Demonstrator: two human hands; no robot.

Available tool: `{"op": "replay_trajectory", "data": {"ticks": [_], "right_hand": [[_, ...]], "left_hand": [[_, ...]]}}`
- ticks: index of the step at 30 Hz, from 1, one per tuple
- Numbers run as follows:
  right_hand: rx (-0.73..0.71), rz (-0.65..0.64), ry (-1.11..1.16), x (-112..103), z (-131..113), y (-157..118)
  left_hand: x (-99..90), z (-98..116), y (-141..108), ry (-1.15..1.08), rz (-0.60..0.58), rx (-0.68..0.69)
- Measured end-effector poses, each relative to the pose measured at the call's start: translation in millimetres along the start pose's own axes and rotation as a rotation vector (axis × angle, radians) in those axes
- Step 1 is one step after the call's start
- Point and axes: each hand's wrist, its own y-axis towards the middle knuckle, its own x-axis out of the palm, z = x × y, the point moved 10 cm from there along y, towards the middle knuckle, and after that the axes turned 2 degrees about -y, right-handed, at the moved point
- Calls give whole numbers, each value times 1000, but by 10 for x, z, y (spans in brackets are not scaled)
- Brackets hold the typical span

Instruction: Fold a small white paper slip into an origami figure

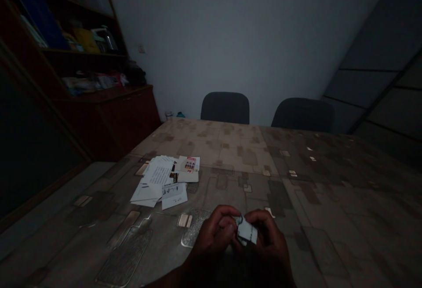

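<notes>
Near the table's front edge, my left hand (221,230) and my right hand (266,231) are close together with fingers curled. Between them is a small folded piece of white paper (248,231) with some dark print along its edge. Both hands grip it, the left at its left side and the right at its right side. Its underside and some of my fingertips are hidden in shadow. To the left, farther up the table, lies a loose pile of white printed papers (154,176), with a card bearing a red and dark picture (190,165) at its right side.
The table (224,147) has a patterned cover with rectangles. Two dark chairs (225,107) (303,113) stand beyond its far edge, against a pale wall. At the left is a wooden cabinet (121,112) with loaded shelves. The room is dim.
</notes>
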Motion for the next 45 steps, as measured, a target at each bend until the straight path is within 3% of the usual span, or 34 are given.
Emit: {"op": "replay_trajectory", "data": {"ticks": [7, 14, 18, 23, 30, 37, 45], "right_hand": [[-105, -38, -69, -38, -158, 20], [-112, -21, -219, -45, -220, 5], [-211, -33, -277, -15, -307, -4], [-339, -59, -374, 29, -407, -35], [-389, -33, -409, 31, -484, -45], [-623, -49, -455, 103, -781, -124], [-566, 5, -506, 69, -719, -91]], "left_hand": [[3, -116, 24, -41, 11, -50], [-12, -111, 9, -23, 22, -52], [-17, -27, 0, 23, 46, -10], [-29, -75, 8, 37, 68, -28], [-48, -100, 27, 35, 99, -3], [-66, -64, 43, 42, 121, 9], [13, -121, 32, -70, 21, -35]]}}
